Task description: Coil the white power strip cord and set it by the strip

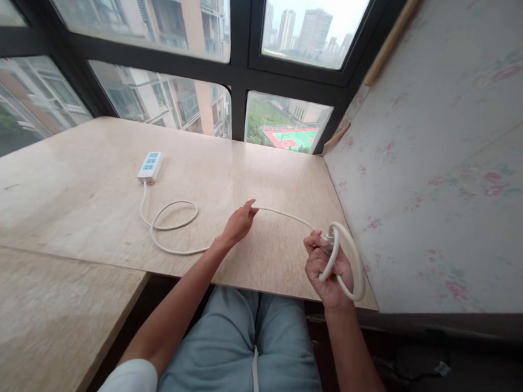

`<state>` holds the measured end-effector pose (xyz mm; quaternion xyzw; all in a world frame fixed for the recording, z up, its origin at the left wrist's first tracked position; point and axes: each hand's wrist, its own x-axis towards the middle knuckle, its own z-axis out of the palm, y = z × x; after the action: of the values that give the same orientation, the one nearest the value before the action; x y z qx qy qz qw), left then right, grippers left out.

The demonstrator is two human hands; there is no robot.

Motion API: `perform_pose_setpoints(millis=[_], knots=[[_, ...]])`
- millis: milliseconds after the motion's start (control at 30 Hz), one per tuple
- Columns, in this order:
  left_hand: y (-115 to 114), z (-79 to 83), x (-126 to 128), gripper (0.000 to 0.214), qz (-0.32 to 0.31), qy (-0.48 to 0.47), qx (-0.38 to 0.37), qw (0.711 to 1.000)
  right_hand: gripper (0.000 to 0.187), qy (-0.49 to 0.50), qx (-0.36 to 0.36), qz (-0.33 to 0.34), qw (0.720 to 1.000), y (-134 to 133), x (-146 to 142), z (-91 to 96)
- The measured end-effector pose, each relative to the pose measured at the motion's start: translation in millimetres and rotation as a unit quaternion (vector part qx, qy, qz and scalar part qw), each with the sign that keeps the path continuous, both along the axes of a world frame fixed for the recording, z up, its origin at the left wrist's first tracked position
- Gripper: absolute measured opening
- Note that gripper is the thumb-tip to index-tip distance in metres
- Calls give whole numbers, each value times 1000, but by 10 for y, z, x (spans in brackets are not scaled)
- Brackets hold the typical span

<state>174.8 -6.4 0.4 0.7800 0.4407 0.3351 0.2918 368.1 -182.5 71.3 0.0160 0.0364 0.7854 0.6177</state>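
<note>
A white power strip [150, 167] with blue socket faces lies on the stone sill at the left. Its white cord [284, 213] leaves the near end, makes a loose loop on the sill and runs under my left forearm. My left hand [240, 223] pinches the cord between thumb and fingers, a little above the sill. From there a slightly bowed length crosses to my right hand [329, 268]. Several gathered coils [355, 261] of the cord hang around that palm, with the fingers curled on them. The plug cannot be made out clearly.
The pale stone sill [68, 188] meets dark window frames [240, 74] at the back. A wall with flowered paper [420, 211] closes off the right side. A lower-left stone slab [44, 318] borders a dark gap. My legs [251, 343] are at the sill's front edge.
</note>
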Motion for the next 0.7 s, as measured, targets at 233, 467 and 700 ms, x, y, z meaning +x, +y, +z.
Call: perform_pose_setpoints(millis=[233, 467, 700], knots=[[-27, 249, 6, 42, -105, -199, -264, 938, 4, -132, -44, -130, 982, 141, -50, -130], [-408, 581, 137, 25, -151, -125, -392, 899, 29, -299, -171, -329, 879, 521, -349, -455], [-680, 466, 199, 47, -162, -328, -543, 756, 37, -378, -249, -436, 778, 615, -571, -658]])
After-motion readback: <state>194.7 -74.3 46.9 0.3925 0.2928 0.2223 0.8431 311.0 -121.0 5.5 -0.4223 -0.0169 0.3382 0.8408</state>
